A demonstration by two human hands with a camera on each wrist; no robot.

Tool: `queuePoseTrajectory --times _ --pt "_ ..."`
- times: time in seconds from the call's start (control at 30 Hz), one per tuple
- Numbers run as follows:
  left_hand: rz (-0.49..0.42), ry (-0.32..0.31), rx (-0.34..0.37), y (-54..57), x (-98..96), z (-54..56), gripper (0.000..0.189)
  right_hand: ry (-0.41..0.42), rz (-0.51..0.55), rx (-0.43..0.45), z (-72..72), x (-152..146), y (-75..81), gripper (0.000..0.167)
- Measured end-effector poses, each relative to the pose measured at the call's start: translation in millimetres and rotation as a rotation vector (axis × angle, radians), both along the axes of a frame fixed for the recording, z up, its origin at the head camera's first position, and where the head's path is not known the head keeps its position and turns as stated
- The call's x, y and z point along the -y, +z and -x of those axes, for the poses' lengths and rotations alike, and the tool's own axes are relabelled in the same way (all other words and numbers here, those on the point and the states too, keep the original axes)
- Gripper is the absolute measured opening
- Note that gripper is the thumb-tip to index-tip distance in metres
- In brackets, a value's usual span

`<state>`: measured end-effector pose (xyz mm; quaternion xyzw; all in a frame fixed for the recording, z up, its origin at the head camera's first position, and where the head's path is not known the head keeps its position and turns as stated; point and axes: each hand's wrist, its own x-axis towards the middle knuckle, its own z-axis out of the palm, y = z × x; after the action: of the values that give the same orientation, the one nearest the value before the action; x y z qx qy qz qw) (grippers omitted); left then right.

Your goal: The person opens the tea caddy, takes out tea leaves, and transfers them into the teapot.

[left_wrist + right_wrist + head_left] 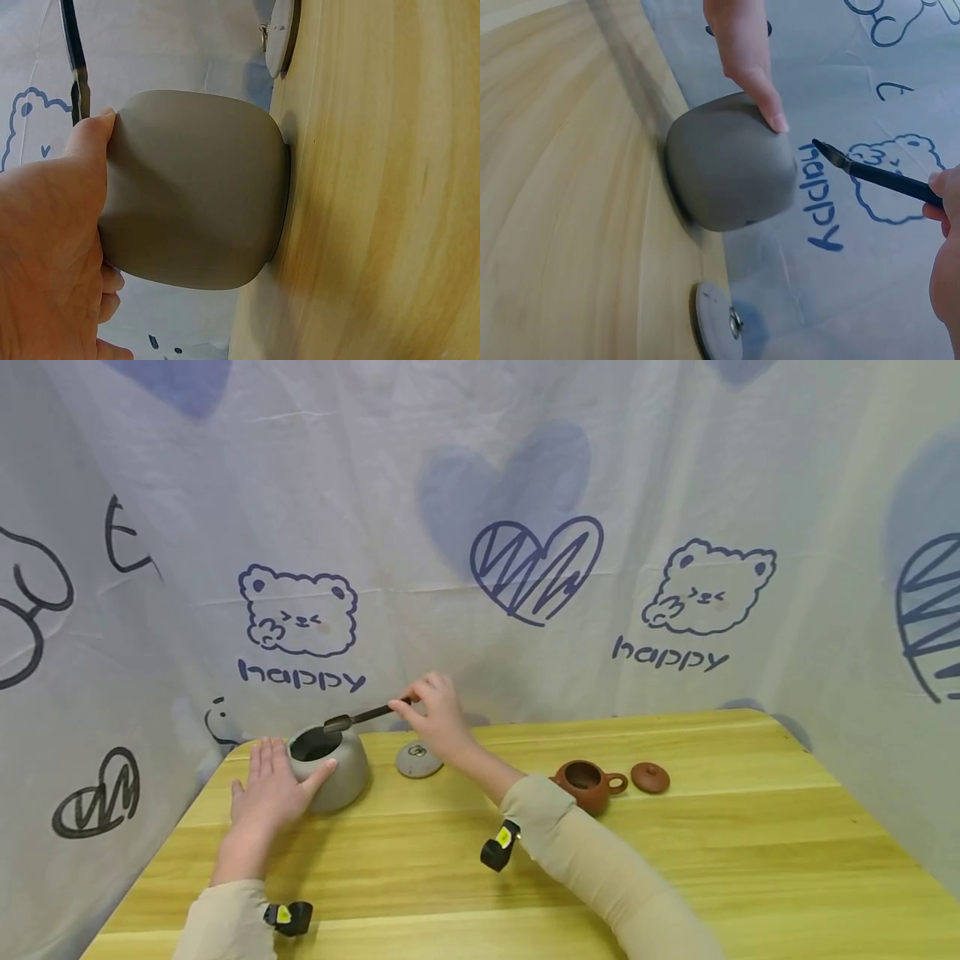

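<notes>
A round grey jar (347, 785) stands uncovered at the table's left, its dark opening facing up. My left hand (272, 787) holds it from the near left, thumb at the rim and the other fingers along the left side. Between thumb and fingertips my right hand (438, 718) pinches the end of a dark, long-handled tea scoop (372, 713). The scoop slants down to the left, its small head over the jar's mouth. In the right wrist view the scoop's head (832, 154) shows above the jar (727, 165), apart from it.
The jar's grey lid (418, 760) lies just right of it on the wooden table (420, 877). Near the right forearm stands a brown clay teapot (588, 797), partly hidden by the sleeve, with its lid (650, 777) beside it. A printed curtain (420, 527) hangs behind.
</notes>
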<state>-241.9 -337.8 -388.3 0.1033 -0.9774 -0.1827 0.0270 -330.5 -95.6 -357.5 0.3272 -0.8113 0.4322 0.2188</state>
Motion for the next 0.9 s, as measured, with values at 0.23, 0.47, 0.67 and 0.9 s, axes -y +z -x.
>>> queuePoseTrajectory --times 0.23,0.47,0.67,0.9 --pt "0.003 -0.003 -0.009 -2.9 1.5 1.8 0.118 -0.070 -0.131 -0.142 -0.5 23.3 -4.5 0.022" --pt "0.008 -0.002 -0.003 -2.1 1.8 0.8 0.119 -0.171 -0.362 -0.345 -2.7 45.0 -6.1 0.023" --pt "0.007 0.001 0.002 -0.3 2.0 -1.4 0.118 -0.219 -0.547 -0.563 -5.4 63.2 -3.2 0.022" --pt "-0.005 -0.001 -0.004 -1.1 1.1 0.3 0.118 -0.201 -0.623 -0.562 -2.0 70.5 -7.5 0.019"
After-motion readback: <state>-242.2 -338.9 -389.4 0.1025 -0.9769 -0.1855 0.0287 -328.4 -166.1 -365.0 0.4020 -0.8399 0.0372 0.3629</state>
